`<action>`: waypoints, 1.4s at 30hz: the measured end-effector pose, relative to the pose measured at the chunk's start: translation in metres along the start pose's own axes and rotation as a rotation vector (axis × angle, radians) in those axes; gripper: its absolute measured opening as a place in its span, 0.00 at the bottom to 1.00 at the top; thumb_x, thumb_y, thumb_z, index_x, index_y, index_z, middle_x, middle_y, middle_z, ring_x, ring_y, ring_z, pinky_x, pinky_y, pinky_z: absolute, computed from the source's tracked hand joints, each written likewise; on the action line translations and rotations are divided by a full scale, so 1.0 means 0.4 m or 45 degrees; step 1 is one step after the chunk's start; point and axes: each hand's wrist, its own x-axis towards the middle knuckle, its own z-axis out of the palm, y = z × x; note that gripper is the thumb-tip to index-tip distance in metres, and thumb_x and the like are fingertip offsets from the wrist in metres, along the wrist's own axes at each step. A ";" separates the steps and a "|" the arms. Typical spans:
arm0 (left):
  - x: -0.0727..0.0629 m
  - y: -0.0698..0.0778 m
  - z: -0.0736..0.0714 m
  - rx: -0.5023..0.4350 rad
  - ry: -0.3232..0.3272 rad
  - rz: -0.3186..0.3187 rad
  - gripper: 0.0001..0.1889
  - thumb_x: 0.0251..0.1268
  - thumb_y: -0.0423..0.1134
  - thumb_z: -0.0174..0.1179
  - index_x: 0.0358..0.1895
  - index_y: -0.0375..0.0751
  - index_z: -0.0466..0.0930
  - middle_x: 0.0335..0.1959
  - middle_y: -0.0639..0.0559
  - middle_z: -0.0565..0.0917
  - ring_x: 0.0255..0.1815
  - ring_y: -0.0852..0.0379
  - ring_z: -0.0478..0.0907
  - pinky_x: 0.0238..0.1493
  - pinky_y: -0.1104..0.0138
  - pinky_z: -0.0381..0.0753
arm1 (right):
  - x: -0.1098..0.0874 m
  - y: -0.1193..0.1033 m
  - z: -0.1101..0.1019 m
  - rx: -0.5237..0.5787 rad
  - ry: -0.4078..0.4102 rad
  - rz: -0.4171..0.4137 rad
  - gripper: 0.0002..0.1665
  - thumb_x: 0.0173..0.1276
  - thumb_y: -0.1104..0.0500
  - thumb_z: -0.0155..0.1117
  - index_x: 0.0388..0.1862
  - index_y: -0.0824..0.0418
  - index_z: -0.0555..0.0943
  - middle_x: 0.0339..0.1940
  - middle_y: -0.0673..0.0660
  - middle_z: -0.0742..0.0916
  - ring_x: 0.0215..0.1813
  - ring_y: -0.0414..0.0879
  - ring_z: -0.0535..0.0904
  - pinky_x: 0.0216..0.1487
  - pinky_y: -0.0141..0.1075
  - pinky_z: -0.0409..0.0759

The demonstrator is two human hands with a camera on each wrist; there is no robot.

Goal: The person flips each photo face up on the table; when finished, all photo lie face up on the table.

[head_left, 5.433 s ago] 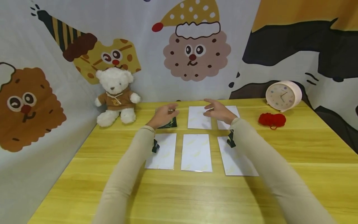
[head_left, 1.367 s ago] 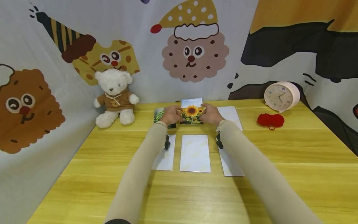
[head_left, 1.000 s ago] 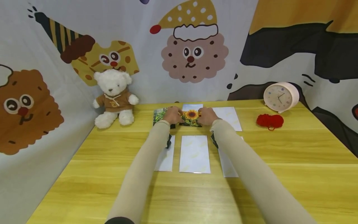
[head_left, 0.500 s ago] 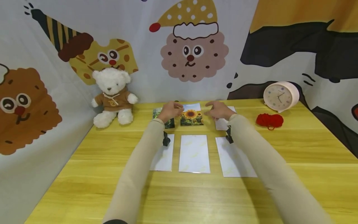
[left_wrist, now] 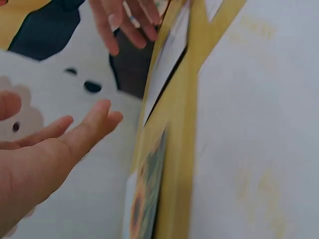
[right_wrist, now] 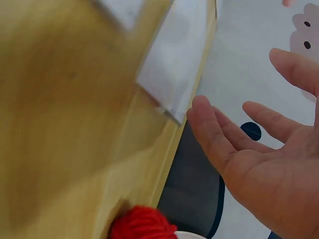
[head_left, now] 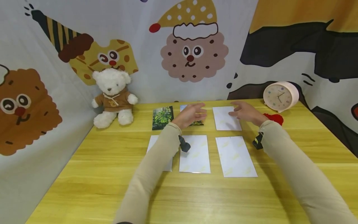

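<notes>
My left hand (head_left: 191,115) hovers over the sunflower picture card (head_left: 199,123), covering most of it; its fingers are extended and hold nothing. In the left wrist view that sunflower card (left_wrist: 149,194) lies flat beneath the hand. My right hand (head_left: 247,112), fingers spread, is above the right edge of the face-down white card (head_left: 225,122) in the back row. The right wrist view shows the right hand (right_wrist: 274,154) apart from this white card (right_wrist: 174,59). A green-leaf picture card (head_left: 162,118) lies face up at the back left.
The front row has face-down white cards at left (head_left: 152,141), middle (head_left: 195,160) and right (head_left: 236,158). Red yarn (head_left: 275,118) lies partly behind the right hand, near a pink clock (head_left: 281,96). A white teddy bear (head_left: 113,99) sits at the back left.
The middle back card was stood up and laid down with its sunflower face up. Both hands let go of it, then moved right toward the back-right white card.
</notes>
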 end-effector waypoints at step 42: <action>0.053 -0.035 0.090 -0.137 0.258 0.014 0.25 0.74 0.27 0.52 0.72 0.37 0.69 0.63 0.37 0.80 0.32 0.64 0.76 0.43 0.71 0.77 | -0.013 -0.066 0.117 -0.041 0.001 -0.221 0.37 0.82 0.37 0.34 0.83 0.36 0.37 0.82 0.70 0.56 0.74 0.71 0.65 0.73 0.70 0.63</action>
